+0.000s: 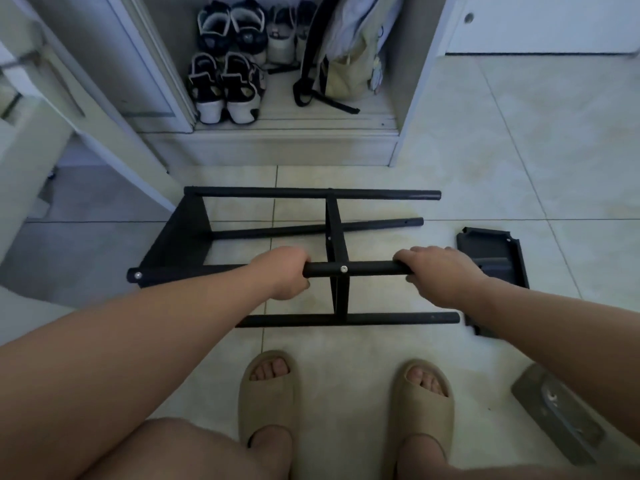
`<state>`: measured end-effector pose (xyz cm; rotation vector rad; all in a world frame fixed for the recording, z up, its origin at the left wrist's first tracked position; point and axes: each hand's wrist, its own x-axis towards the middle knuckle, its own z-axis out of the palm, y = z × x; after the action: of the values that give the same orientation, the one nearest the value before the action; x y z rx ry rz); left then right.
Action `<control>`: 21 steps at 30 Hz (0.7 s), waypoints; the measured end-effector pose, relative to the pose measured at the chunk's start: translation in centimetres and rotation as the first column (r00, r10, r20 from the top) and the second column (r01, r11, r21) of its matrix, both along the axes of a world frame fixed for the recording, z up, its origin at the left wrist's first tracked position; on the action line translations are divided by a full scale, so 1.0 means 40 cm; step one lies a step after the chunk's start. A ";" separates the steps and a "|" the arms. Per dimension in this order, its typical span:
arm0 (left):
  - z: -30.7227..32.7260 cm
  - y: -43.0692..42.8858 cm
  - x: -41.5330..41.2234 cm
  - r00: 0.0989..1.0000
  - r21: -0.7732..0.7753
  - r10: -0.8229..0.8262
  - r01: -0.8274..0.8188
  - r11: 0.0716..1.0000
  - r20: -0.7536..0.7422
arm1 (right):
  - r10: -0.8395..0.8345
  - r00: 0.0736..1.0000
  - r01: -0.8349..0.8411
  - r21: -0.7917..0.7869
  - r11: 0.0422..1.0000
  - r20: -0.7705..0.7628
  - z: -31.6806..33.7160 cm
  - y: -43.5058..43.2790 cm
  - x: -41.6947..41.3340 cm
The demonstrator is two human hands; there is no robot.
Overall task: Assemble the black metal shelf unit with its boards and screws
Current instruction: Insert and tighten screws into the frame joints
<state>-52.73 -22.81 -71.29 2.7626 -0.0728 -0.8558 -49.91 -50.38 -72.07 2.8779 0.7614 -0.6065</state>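
Observation:
The black metal shelf frame (311, 194) lies on its side on the tiled floor in front of me, several tubes running left to right. A black board (180, 233) is fixed at its left end and another (335, 230) stands across the middle. My left hand (284, 271) and my right hand (440, 268) both grip the near upper tube (367, 269), one on each side of a silver screw (343, 269). A loose black board (491, 247) lies flat on the floor to the right, partly behind my right wrist.
An open cabinet (277, 133) with shoes (225, 88) and a bag (346, 64) stands just beyond the frame. A pale furniture panel (62, 109) slants in from the left. A grey flat packet (561, 410) lies at bottom right. My sandalled feet (270, 393) stand close behind the frame.

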 end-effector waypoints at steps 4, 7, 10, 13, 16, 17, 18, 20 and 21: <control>0.079 -0.005 -0.011 0.992 0.040 0.023 -0.028 0.999 0.126 | -0.044 0.991 0.034 0.073 0.997 0.130 0.076 -0.007 -0.019; 0.117 -0.005 -0.020 0.971 0.026 0.034 -0.042 0.999 0.235 | -0.104 0.967 0.075 0.132 0.988 0.232 0.114 -0.015 -0.026; 0.136 -0.009 -0.026 0.937 0.012 0.051 -0.059 0.998 0.346 | -0.187 0.937 0.139 0.177 0.974 0.294 0.129 -0.015 -0.030; 0.134 -0.018 -0.015 0.900 0.030 0.053 -0.073 0.997 0.433 | -0.242 0.915 0.191 0.182 0.965 0.324 0.128 -0.005 -0.015; 0.118 -0.019 0.021 0.859 0.035 0.077 -0.109 0.993 0.506 | -0.266 0.898 0.211 0.189 0.959 0.351 0.116 0.013 0.024; 0.108 -0.019 0.038 0.843 0.031 0.093 -0.128 0.991 0.529 | -0.276 0.891 0.214 0.202 0.956 0.360 0.109 0.020 0.041; 0.098 -0.019 0.057 0.827 0.027 0.109 -0.149 0.988 0.551 | -0.291 0.884 0.219 0.225 0.949 0.366 0.102 0.028 0.060; 0.076 -0.023 0.101 0.801 0.038 0.136 -0.194 0.980 0.583 | -0.334 0.870 0.234 0.292 0.927 0.364 0.090 0.043 0.102; 0.066 -0.025 0.125 0.795 0.050 0.148 -0.219 0.974 0.588 | -0.350 0.866 0.239 0.320 0.917 0.357 0.083 0.050 0.125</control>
<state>-47.73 -23.82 -68.64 2.9707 0.1421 0.0663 -44.90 -48.37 -68.77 3.2314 0.3569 0.1025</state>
